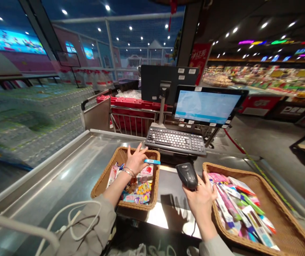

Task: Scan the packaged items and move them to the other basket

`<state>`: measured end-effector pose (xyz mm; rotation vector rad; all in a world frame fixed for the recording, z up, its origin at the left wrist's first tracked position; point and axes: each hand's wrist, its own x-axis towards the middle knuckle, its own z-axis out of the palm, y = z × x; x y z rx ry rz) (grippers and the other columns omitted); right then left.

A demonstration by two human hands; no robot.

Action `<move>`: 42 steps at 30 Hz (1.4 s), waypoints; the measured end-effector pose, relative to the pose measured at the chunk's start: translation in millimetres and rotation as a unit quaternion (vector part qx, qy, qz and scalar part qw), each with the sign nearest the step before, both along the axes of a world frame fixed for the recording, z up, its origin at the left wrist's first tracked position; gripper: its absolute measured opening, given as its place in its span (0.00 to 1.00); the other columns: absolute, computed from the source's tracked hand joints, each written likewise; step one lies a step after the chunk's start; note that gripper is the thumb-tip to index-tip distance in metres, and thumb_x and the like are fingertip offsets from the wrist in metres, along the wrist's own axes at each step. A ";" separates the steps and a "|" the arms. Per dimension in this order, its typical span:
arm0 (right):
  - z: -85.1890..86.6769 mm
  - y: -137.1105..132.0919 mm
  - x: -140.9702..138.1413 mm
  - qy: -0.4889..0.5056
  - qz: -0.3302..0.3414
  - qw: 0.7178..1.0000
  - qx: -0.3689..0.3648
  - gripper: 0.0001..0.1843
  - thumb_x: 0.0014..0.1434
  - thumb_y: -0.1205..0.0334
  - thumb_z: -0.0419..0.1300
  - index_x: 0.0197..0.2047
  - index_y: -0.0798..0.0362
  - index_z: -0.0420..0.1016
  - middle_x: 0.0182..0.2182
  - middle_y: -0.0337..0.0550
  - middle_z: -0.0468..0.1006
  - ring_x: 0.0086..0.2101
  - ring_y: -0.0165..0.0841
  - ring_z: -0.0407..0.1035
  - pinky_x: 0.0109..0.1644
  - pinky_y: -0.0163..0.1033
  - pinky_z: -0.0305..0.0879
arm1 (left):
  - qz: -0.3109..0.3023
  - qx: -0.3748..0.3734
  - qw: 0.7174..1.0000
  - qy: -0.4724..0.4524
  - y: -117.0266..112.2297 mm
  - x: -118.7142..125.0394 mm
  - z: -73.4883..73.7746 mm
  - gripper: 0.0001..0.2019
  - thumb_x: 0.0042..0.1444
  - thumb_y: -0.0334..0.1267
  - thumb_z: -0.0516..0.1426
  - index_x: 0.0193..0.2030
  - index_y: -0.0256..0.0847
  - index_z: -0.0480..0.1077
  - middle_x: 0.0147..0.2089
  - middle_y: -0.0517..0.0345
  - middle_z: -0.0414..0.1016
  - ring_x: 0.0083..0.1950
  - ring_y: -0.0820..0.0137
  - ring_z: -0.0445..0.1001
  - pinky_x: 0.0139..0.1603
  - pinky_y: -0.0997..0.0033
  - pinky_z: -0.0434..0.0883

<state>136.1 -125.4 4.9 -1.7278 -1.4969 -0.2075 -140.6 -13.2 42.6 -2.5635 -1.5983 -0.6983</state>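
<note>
My left hand is over the left wicker basket, its thumb and fingers closed on a small blue packet with a white barcode label. Beneath it, candy and snack packets lie in the basket. Wrapped around a black handheld barcode scanner, my right hand is between the two baskets, its scanner head pointing up and away from me. Just right of that hand stands a second wicker basket, holding a pile of colourful packaged goods.
A black keyboard sits behind the baskets, below a lit screen and a second monitor turned away. White cables cross my left sleeve. The metal counter has a raised rim. A shopping cart stands beyond.
</note>
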 end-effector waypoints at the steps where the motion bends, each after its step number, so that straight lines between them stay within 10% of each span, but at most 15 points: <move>1: 0.8 -0.4 0.0 -0.005 0.002 1.000 0.004 0.14 0.56 0.50 0.55 0.39 0.48 0.77 0.50 0.45 0.79 0.62 0.49 0.58 0.63 0.61 0.40 | 0.001 0.017 1.000 -0.011 -0.1 6.3 -0.6 0.02 0.52 0.36 0.63 0.32 0.47 0.75 0.64 0.57 0.71 0.73 0.50 0.54 0.67 0.23 0.28; 14: 6.5 -7.6 1.0 -0.074 0.025 0.997 0.027 0.09 0.54 0.57 0.59 0.39 0.47 0.77 0.52 0.41 0.78 0.63 0.51 0.57 0.62 0.62 0.43 | -0.015 0.123 0.989 -0.076 -6.2 56.4 -11.2 0.03 0.55 0.33 0.60 0.35 0.46 0.73 0.63 0.58 0.72 0.72 0.53 0.56 0.70 0.27 0.33; 42: 15.4 -11.6 6.1 -0.105 0.060 0.993 0.005 0.14 0.52 0.59 0.60 0.42 0.47 0.79 0.52 0.42 0.79 0.65 0.51 0.54 0.64 0.62 0.41 | -0.008 0.140 0.984 -0.108 -8.5 84.4 -12.3 0.05 0.54 0.31 0.58 0.35 0.46 0.72 0.62 0.58 0.73 0.72 0.52 0.57 0.70 0.28 0.35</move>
